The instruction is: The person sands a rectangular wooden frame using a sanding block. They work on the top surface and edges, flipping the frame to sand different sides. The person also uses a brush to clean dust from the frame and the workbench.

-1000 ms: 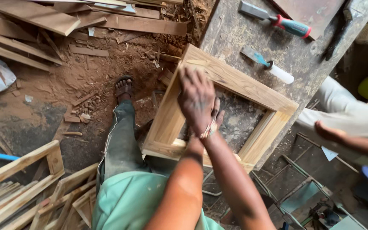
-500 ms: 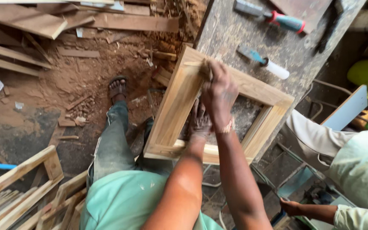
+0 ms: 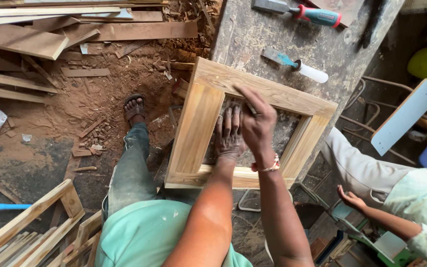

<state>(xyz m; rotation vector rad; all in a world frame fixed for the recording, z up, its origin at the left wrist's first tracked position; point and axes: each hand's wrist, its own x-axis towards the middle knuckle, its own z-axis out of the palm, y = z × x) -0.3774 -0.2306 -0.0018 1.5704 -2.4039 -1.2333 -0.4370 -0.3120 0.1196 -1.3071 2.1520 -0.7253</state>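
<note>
The right hand (image 3: pixel 257 123) is curled over whatever it presses against the wooden frame (image 3: pixel 198 128), so the thing in its grip is hidden apart from a thin dark sliver by the fingers — too little to name. The left hand (image 3: pixel 229 134) covers part of the workbench (image 3: pixel 253 34) inside the frame, and its palm cannot be seen. The red-handled chisel (image 3: pixel 297 11) loses its blade tip at the top edge. A second person (image 3: pixel 411 198) on the right is cut off by the picture's edge — only a sleeve, a trouser leg and one hand show. The blue rod (image 3: pixel 1 206) runs out of the left edge.
</note>
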